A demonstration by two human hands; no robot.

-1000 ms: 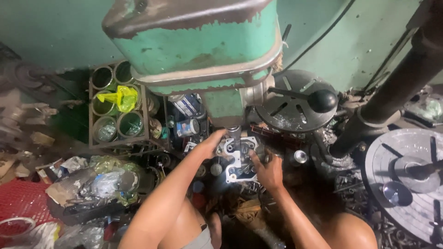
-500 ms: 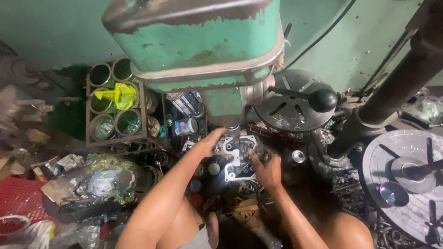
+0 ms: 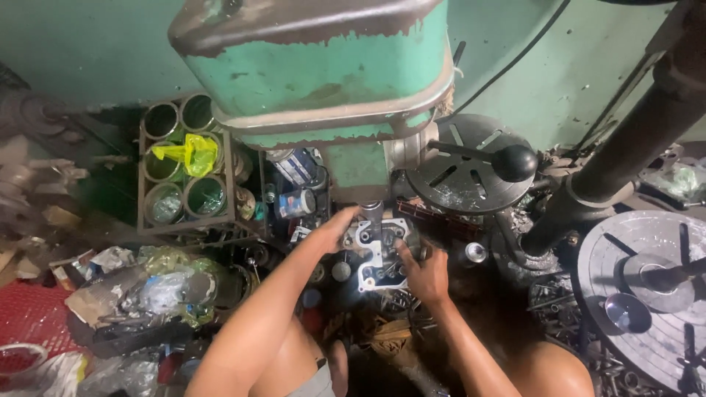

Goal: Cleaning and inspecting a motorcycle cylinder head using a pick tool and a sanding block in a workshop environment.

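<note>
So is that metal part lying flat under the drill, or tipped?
Flat, as far as shows: the metal part lies face-up under the drill, left hand and right hand at its sides.

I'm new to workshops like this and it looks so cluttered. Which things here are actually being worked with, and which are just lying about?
In use:
left hand
right hand
metal engine part
green drill press

Lying about:
rack of tins
yellow plastic bag
spray cans
red basket
round slotted metal table
</note>
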